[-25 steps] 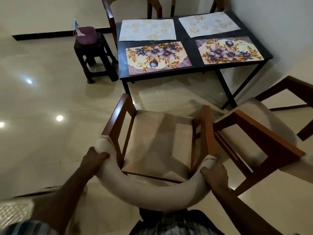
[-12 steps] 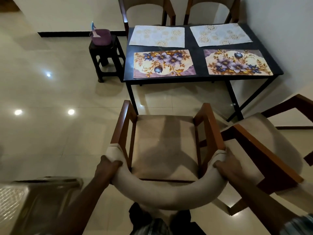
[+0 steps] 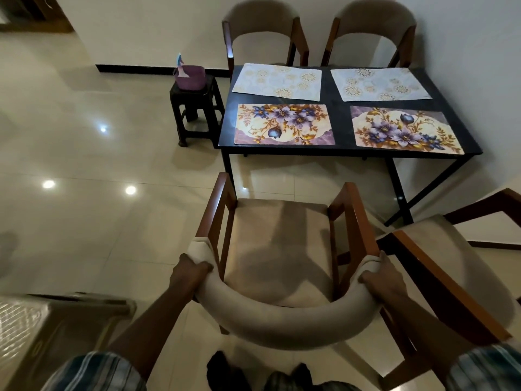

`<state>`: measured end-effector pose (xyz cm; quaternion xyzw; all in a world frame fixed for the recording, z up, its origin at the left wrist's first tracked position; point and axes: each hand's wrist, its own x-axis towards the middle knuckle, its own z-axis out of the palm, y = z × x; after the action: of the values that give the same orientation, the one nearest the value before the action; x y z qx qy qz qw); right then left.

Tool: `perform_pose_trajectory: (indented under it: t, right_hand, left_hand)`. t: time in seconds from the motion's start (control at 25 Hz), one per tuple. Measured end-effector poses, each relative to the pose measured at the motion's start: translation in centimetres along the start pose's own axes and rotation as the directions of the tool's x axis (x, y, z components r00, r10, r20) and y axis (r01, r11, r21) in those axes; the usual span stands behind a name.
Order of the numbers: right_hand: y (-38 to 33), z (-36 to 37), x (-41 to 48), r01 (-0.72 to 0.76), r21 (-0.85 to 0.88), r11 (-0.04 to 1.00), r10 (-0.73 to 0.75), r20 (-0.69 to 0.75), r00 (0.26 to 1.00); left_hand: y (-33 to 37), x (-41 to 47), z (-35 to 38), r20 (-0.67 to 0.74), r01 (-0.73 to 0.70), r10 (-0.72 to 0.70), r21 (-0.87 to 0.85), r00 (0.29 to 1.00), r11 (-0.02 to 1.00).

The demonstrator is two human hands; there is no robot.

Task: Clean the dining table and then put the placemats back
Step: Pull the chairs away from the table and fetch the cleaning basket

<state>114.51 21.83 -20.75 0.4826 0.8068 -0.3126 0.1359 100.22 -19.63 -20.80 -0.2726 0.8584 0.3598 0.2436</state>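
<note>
Tabletop: black.
Near-left placemat and near-right placemat: cream ground, purple and blue flowers, gold leaves, mauve corners.
Far-left placemat and far-right placemat: pale, gold medallion print.
Armchair: reddish-brown wood, beige upholstery.
Stool: dark brown.
Basket: purple.
Floor: glossy cream tile.
Sleeve: blue-grey plaid.
Wall: off-white.

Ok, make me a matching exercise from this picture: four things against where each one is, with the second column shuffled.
Column one
1. purple basket
2. left floral placemat
3. left pale placemat
4. right hand

Column two
A. holding the padded chair backrest
B. on the dark stool
C. near half of the dining table
D. far half of the dining table

Pairs: 1-B, 2-C, 3-D, 4-A
</note>
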Motion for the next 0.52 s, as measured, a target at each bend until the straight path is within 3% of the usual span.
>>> perform_pose_trajectory:
  t: [0.52]
  right_hand:
    - [0.01, -0.05, -0.39, 0.019, 0.019, 1.0, -0.02, 0.026, 0.999]
  left_hand:
    - [-0.07, 0.89, -0.56, 0.02, -0.036, 0.036, 0.039, 0.999, 0.999]
